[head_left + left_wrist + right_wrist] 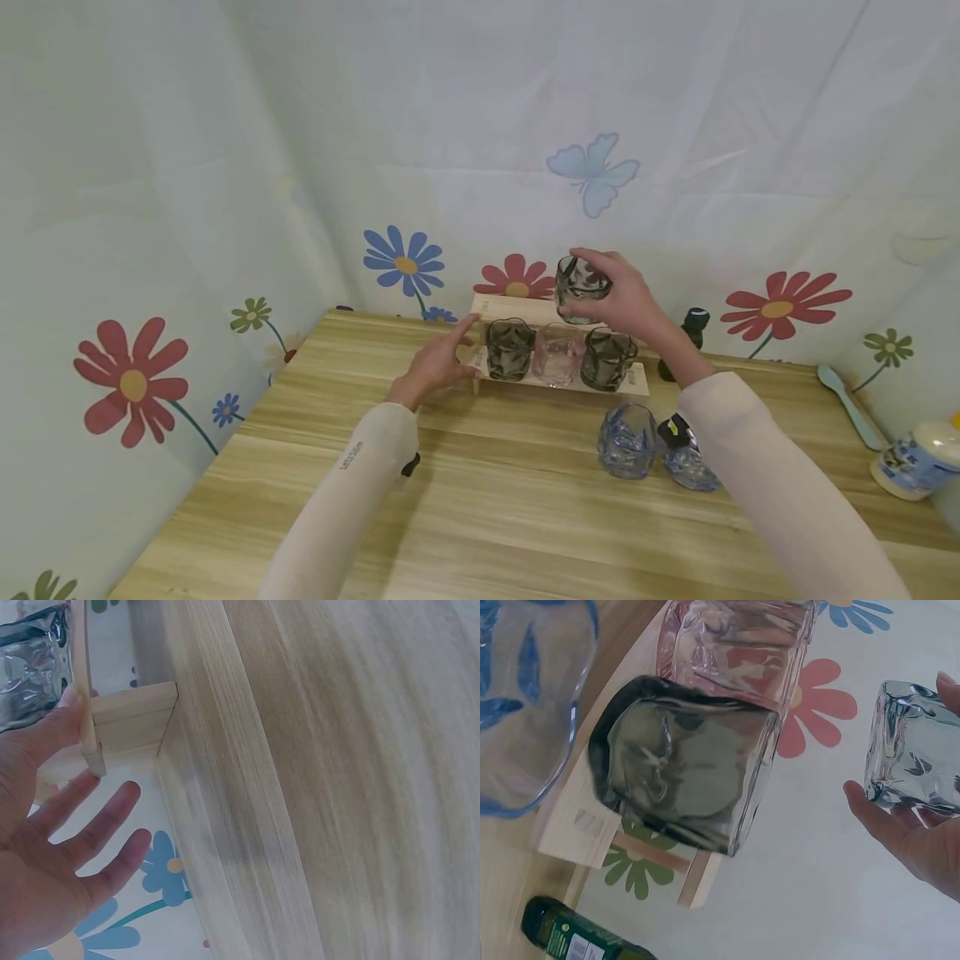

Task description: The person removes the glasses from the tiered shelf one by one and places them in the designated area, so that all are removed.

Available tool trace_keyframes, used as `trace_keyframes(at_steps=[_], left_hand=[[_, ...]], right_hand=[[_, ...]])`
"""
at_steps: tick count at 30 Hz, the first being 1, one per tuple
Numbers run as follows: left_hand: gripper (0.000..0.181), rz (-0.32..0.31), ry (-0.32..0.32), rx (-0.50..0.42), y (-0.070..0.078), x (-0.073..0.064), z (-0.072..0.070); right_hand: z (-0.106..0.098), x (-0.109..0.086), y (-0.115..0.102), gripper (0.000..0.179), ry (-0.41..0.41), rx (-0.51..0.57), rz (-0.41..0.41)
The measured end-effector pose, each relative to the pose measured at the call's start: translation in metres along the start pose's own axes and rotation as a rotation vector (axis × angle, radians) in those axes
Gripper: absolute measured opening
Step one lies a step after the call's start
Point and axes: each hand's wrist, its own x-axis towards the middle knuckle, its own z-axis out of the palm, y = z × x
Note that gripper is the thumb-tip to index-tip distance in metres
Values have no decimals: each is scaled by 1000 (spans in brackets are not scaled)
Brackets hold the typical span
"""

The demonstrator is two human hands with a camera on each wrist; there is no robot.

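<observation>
My right hand (626, 296) holds a smoky grey glass (579, 287) between thumb and fingers, above the upper step of a small wooden rack (517, 307). The right wrist view shows this held glass (911, 750) at its edge. Lower on the rack stand two dark grey glasses (510, 350) with a pink glass (557, 354) between them. At the rack's left end is my left hand (437, 358). In the left wrist view its thumb and index finger pinch the end of a rack board (88, 735), and the other fingers spread loosely.
Two bluish glasses (628, 442) stand on the wooden table (480, 500) in front of the rack, one partly behind the right sleeve. A dark green bottle (693, 327) is behind the right forearm. Further right are a pale blue spoon (851, 407) and a white bottle (911, 462). A flowered curtain (465, 167) hangs behind.
</observation>
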Motion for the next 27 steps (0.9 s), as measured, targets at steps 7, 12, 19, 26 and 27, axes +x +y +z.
trace_keyframes(at_steps=[7, 12, 19, 26, 27], left_hand=[[102, -9, -4, 5, 2, 0, 1], [102, -8, -7, 15, 3, -1, 1], [103, -12, -15, 24, 2, 0, 2], [103, 6, 0, 7, -2, 3, 2], [103, 8, 3, 6, -2, 3, 2]], right_hand=[[-14, -22, 10, 83, 27, -23, -3], [-22, -39, 16, 84, 41, -36, 5], [-31, -64, 25, 83, 69, -50, -3], [-40, -95, 33, 83, 110, -33, 15], [-41, -99, 34, 83, 117, -34, 13]])
